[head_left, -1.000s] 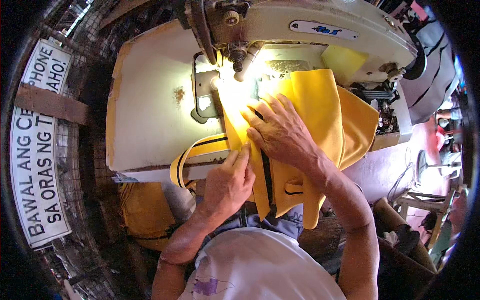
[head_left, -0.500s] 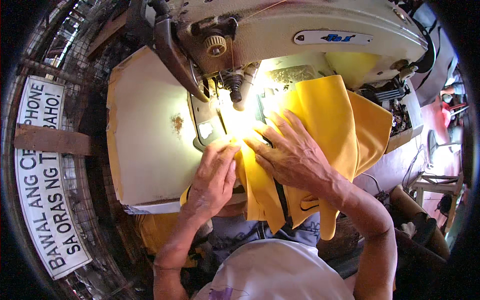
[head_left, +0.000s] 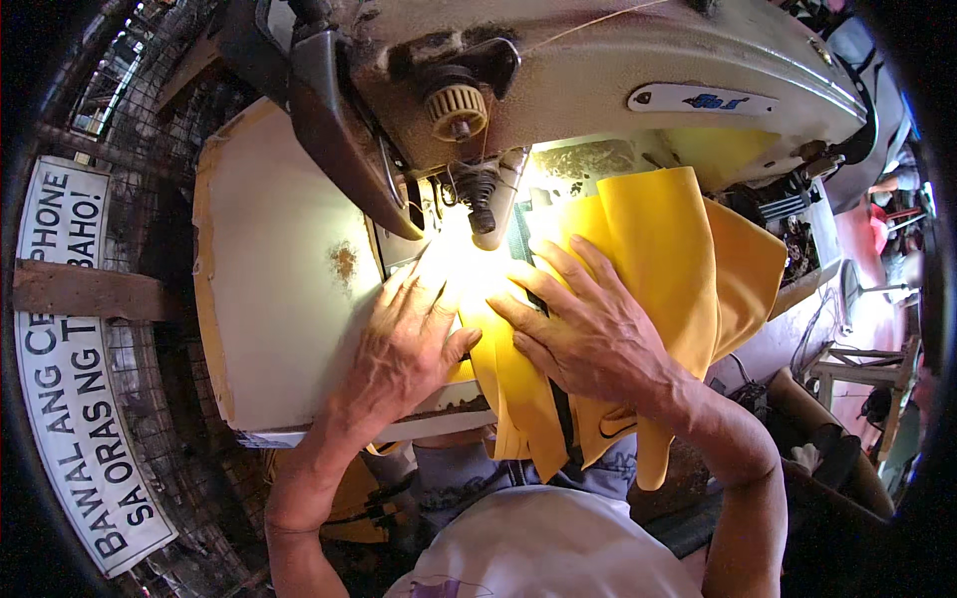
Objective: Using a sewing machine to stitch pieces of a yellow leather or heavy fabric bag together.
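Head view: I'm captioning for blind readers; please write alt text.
A person's right hand lies spread over yellow fabric at a sewing machine, the left hand beside it, thumb at the fabric's edge. Glare whitens the needle area.

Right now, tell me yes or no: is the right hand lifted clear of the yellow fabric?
No, the right hand lies with fingers spread on the yellow fabric, beside the sewing machine's lit needle area.

Wearing a pale whitish shirt [head_left: 528, 548] well below the left hand [head_left: 414, 334] and right hand [head_left: 593, 334], and showing a purple mark [head_left: 436, 589] with a thin dark line beside it, straight down from the left hand. Wearing a grey-blue lower garment [head_left: 454, 496] with darker markings, nearer the hands than the shirt. Baring both forearms [head_left: 720, 444] behind the hands.
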Tool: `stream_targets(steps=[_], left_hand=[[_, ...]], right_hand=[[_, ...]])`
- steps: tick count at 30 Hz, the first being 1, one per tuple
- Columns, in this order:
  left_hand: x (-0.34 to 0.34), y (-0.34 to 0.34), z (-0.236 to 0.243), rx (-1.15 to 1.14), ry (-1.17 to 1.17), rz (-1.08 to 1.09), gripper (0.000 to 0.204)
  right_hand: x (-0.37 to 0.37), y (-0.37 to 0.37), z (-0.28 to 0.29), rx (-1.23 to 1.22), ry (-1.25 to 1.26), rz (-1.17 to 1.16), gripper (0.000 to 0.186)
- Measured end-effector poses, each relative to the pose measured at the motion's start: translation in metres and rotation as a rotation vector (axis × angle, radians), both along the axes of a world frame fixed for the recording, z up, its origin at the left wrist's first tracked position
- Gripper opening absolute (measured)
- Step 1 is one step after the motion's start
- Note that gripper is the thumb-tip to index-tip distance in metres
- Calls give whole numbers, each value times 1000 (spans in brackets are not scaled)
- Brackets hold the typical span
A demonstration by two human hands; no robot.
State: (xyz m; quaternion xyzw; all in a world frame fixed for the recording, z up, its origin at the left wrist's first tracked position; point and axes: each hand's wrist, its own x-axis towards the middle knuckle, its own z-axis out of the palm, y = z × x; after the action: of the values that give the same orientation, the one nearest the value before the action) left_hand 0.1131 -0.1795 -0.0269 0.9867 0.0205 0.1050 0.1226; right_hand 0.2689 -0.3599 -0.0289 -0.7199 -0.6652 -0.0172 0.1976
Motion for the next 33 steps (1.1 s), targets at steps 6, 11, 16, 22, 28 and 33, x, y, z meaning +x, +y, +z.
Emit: stream_targets(steps=[6, 11, 16, 22, 28, 33], left_hand=[[3, -2, 2, 21, -2, 8, 47], [7, -1, 5, 37, 13, -12, 45], [4, -3, 5, 27, 36, -3, 44], [-13, -6, 8, 68, 36, 18, 45], [-2, 10, 3, 50, -16, 25, 45], [1, 22, 2, 22, 11, 13, 44]], right_hand=[[1, 1, 0, 0, 24, 6, 41], [2, 3, 3, 11, 23, 13, 40], [-1, 6, 7, -29, 48, 21, 38], [-6, 11, 10, -83, 87, 82, 38], [5, 26, 8, -98, 103, 76, 39], [11, 37, 8, -81, 80, 91, 39]])
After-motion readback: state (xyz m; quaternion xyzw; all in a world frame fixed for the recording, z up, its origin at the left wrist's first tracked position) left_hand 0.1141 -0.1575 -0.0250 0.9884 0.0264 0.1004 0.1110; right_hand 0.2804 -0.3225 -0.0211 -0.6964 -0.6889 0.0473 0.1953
